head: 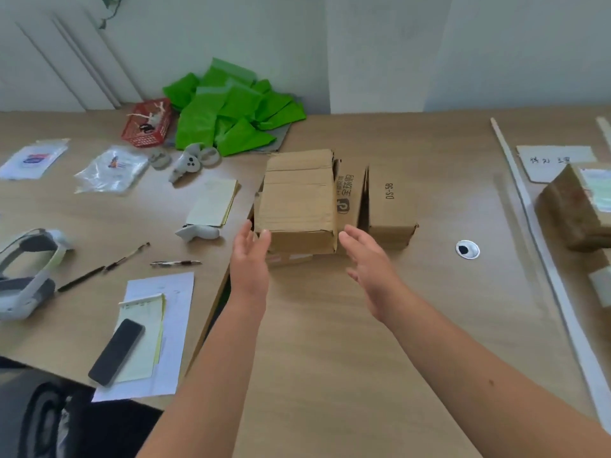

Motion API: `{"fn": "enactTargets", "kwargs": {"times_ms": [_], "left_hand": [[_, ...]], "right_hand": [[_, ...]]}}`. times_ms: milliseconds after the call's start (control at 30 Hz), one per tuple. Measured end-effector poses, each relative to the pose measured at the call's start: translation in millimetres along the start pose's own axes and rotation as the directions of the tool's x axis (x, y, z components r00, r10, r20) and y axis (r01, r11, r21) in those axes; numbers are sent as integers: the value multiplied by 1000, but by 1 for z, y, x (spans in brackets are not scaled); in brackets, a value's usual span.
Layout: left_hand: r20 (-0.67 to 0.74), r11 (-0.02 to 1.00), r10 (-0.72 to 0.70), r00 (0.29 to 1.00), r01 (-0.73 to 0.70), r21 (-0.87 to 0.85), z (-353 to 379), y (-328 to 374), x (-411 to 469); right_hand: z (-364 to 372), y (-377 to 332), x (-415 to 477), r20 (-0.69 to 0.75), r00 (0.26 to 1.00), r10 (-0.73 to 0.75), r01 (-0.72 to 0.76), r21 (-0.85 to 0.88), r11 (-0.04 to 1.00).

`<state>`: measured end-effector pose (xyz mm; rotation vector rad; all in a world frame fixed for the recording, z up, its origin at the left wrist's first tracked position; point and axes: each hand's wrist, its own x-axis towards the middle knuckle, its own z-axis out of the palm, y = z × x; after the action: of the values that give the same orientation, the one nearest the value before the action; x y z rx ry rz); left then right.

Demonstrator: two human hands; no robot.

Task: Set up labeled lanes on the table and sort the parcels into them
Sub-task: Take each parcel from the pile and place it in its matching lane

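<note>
A worn brown cardboard parcel (297, 200) lies on top of other boxes in the middle of the table. Beside it stand a box with a printed logo (347, 196) and a box marked DS-5B (390, 203). My left hand (249, 259) is open just at the top parcel's near left corner, fingertips close to it. My right hand (370, 269) is open at its near right corner, palm turned inward. A white strip (529, 219) runs along the table as a lane divider, with a handwritten paper label (555, 161) and another taped parcel (575, 206) beyond it.
Green plastic bags (231, 110) and a red basket (147, 125) lie at the back. Two clear packets (112, 170), game controllers (190, 161), a notepad (215, 201), pens, a headset (24, 272), a phone (116, 352) on papers fill the left table. A cable hole (467, 249) is at right.
</note>
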<state>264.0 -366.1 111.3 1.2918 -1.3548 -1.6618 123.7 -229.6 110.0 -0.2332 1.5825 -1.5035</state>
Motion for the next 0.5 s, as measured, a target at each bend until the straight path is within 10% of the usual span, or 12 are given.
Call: {"fn": "enactTargets", "kwargs": {"times_ms": [500], "left_hand": [[165, 968, -185, 969, 150, 202, 7, 7, 115]], "right_hand": [[54, -13, 92, -172, 985, 6, -5, 8, 1000]]}}
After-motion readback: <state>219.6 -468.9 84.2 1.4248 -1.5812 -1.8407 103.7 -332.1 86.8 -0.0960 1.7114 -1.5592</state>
